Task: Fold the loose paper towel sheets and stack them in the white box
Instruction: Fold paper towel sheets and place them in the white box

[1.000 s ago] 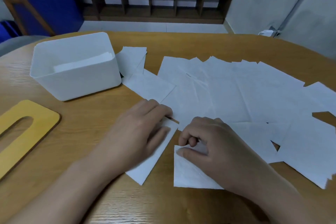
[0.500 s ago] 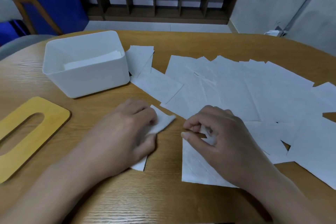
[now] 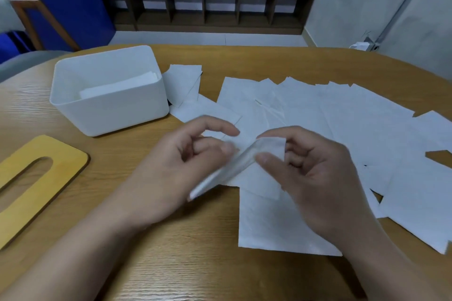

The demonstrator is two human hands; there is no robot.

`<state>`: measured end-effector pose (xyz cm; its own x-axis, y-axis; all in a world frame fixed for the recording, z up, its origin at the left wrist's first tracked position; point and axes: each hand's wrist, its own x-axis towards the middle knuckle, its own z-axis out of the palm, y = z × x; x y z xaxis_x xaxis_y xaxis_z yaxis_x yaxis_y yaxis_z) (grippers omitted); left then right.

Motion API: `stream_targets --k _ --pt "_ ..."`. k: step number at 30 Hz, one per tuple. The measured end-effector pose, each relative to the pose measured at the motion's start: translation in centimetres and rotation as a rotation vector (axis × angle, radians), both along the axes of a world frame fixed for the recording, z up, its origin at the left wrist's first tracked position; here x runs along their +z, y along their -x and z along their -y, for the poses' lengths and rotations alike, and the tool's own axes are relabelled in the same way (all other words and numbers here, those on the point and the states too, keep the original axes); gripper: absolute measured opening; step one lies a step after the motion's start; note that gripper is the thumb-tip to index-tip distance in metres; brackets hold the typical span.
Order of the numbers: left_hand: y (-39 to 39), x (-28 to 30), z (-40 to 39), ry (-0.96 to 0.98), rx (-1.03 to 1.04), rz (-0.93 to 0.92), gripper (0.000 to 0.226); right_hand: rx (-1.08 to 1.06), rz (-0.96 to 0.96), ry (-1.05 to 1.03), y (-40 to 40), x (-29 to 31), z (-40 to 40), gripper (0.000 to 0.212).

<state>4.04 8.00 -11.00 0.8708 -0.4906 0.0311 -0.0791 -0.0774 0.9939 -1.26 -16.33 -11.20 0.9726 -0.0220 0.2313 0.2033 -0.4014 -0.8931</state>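
A folded paper towel sheet point(image 3: 234, 166) is lifted off the table between both hands. My right hand point(image 3: 315, 168) pinches its upper end between thumb and fingers. My left hand point(image 3: 178, 164) holds its lower part with curled fingers. Several loose sheets point(image 3: 342, 124) lie spread over the table's right half, and one flat sheet point(image 3: 269, 225) lies just under my right hand. The white box point(image 3: 110, 105) stands at the left back with folded sheets point(image 3: 117, 85) stacked inside.
A yellow wooden lid with an oval slot point(image 3: 36, 186) lies at the left front. The round wooden table point(image 3: 171, 264) shows bare wood near me. A chair point(image 3: 27, 17) and a dark shelf stand beyond the far edge.
Both hands rose from the table with the folded sheet. The right hand let go of the flat sheet's corner and now pinches the folded sheet's end.
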Motion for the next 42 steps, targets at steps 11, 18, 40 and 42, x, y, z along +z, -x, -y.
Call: stream_targets --k 11,18,40,42 --pt "-0.9 -1.8 2.3 -0.384 0.240 0.216 0.026 -0.173 -0.124 0.188 0.1 -1.1 2.7 0.030" --pt "-1.5 -1.7 2.3 -0.723 0.176 0.480 0.028 -0.188 -0.088 0.561 -0.1 -2.1 3.1 0.042" --pt "-4.7 -1.5 1.5 -0.500 0.474 0.447 0.009 -0.199 0.078 0.335 0.1 -2.0 1.8 0.026" --pt "-3.9 -0.5 2.0 -0.181 0.426 0.232 0.009 -0.184 0.094 0.271 0.1 -1.5 1.7 0.038"
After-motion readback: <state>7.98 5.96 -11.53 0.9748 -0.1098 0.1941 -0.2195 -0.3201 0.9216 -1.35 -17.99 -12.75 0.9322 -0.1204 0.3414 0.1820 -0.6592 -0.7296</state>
